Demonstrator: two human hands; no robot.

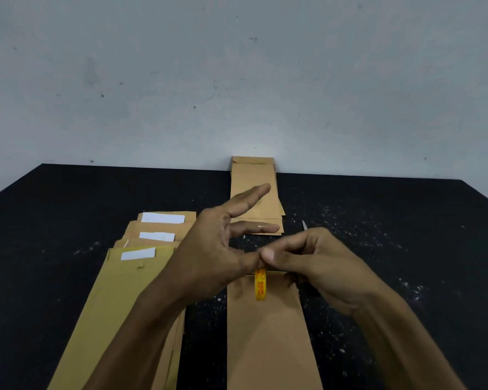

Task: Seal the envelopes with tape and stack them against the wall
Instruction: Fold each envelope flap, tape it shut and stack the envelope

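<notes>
A brown envelope point(265, 333) lies lengthwise on the black table point(68, 198) in front of me. A yellow tape roll point(260, 285) stands on edge over its far end. My right hand point(316, 266) has its fingers curled and pinches the top of the roll. My left hand point(220, 249) has two fingers straight and spread, and its thumb tip meets my right thumb above the roll. A stack of brown envelopes point(252, 181) leans on the wall point(237, 80) behind my hands.
Several envelopes with open flaps and white slips point(130, 271) lie fanned out at the left, partly under my left forearm. A small pale sliver point(304, 225) lies right of the stack. White specks dot the table top.
</notes>
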